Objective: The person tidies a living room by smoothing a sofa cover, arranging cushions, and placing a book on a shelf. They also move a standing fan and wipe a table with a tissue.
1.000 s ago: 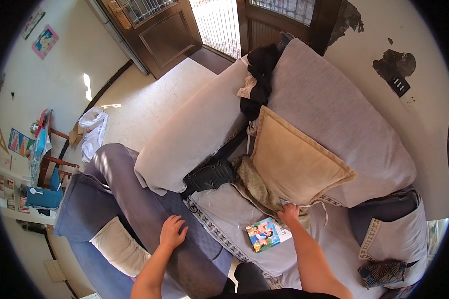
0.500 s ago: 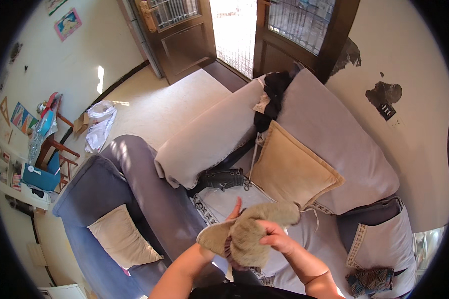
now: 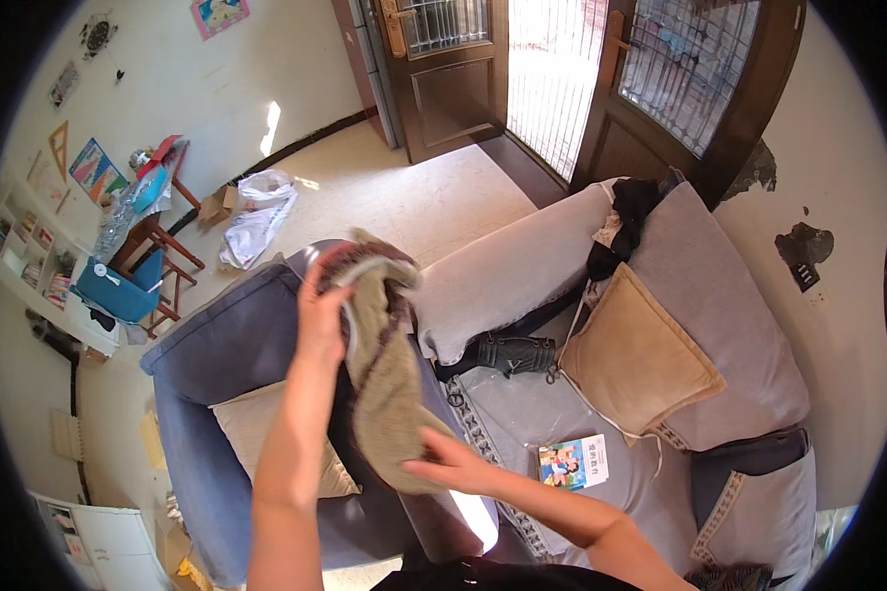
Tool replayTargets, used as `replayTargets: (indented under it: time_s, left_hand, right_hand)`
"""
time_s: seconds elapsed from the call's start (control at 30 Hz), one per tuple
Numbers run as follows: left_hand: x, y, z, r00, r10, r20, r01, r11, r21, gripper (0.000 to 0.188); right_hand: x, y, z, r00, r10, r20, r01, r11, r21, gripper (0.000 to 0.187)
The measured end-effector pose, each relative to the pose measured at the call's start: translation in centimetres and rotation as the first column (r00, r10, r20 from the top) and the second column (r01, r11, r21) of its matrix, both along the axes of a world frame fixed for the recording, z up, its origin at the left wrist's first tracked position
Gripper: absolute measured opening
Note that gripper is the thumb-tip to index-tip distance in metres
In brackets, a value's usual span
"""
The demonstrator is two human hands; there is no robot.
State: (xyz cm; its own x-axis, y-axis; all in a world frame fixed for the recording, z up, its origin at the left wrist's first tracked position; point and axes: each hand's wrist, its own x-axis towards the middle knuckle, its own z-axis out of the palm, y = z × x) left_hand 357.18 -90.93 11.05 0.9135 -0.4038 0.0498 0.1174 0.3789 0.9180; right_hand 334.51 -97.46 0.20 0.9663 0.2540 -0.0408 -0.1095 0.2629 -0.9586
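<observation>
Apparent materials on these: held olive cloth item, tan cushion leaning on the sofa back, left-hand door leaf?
Olive cloth item: soft textile, possibly short-pile plush; matte, drapes limply.
Tan cushion: matte fabric cover, maybe suede-like; flat border around a plump middle. Filling hidden.
Left-hand door leaf: brown wood or wood-look metal; slight sheen, framed panel.

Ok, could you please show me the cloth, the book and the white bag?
Cloth (image 3: 376,379): head view, on its olive middle.
Book (image 3: 573,463): head view, on its cover.
White bag (image 3: 250,234): head view, on its crumpled side.

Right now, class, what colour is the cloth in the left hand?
The cloth is olive-tan with some dark brown, seen best in the head view.
</observation>
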Motion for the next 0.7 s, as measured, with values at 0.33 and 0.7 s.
replayTargets:
  time_s: [0.33, 0.7]
  left_hand:
    - [3.0, 8.5, -20.5, 0.838, -0.544, -0.046, 0.147, 0.144, 0.979, 0.088]
    - [-6.8, -3.6, -29.5, 0.674, -0.701, 0.232, 0.062, 0.367, 0.928, 0.026]
  right_hand:
    - [-0.4, 2.6, -10.7, 0.967, -0.141, 0.211, 0.227, 0.853, -0.469, 0.062]
    - [-17.4, -14.1, -30.6, 0.458, -0.809, -0.369, 0.411, 0.561, -0.719, 0.038]
